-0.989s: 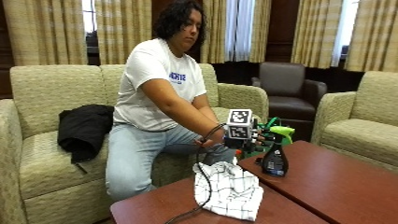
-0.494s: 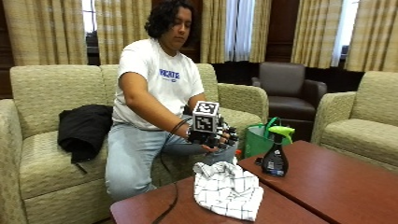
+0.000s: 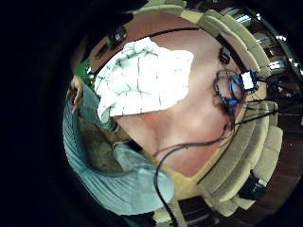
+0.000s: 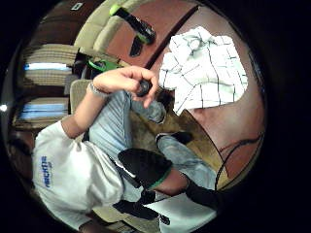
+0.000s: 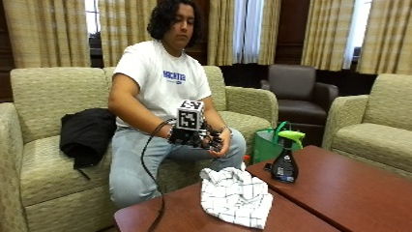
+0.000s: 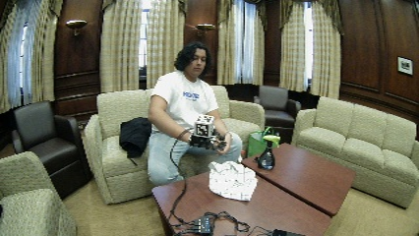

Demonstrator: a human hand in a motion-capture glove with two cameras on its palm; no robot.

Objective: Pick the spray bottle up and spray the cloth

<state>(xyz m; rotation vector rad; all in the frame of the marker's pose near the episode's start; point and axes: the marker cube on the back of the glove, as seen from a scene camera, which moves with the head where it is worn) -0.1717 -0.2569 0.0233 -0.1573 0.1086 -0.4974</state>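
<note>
Bottle (image 5: 285,163) stands on the surface (image 5: 360,193) in outside view, untouched, just beside the checked cloth (image 5: 235,195). Gloved right hand (image 5: 192,136) is over the lap, apart from both; can't tell its finger state. Thumb-side palm view: bare left hand (image 4: 127,80) pinches a small dark object. Wide view: cable trails across surface. Risk: it could snag the cloth or tip the bottle on the reach.

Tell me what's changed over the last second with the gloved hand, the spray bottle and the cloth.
The gloved right hand has pulled back from beside the spray bottle to above the person's lap, where the bare hand meets it. It holds nothing. The bottle stays upright on the table, the checked cloth heaped beside it.
</note>
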